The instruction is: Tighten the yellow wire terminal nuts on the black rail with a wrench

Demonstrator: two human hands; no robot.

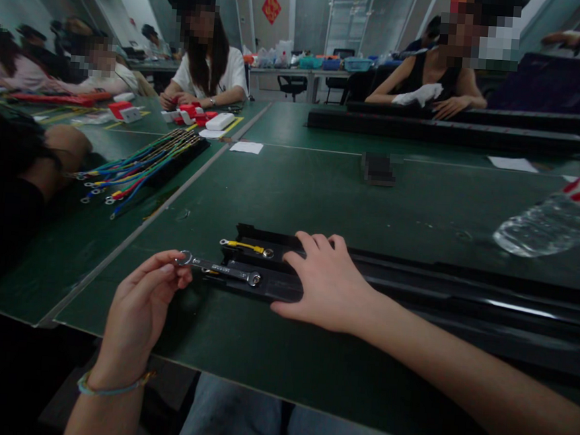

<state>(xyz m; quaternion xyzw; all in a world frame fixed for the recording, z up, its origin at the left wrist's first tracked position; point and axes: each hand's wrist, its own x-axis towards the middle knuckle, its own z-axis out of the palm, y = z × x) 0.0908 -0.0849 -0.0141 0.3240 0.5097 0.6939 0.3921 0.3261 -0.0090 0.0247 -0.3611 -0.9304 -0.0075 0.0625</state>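
Note:
My left hand (148,294) pinches one ring end of a silver combination wrench (217,267) between thumb and fingers. The wrench's other end sits over a fastener in the near trough of a long black channel piece (282,284). In the far trough, a short yellow wire with ring lugs (245,247) is fixed at one end by a bolt. My right hand (332,283) spans the black piece from above, fingers at its far side and thumb at its near edge, holding it. Under the wrench, another lug shows only partly.
A bundle of coloured wires with ring lugs (145,164) lies left, beside a person's arm. At right is a clear plastic bottle (542,228) on its side. Across the green table (282,184), two people handle red-and-white parts (193,112) and another long black piece (425,129).

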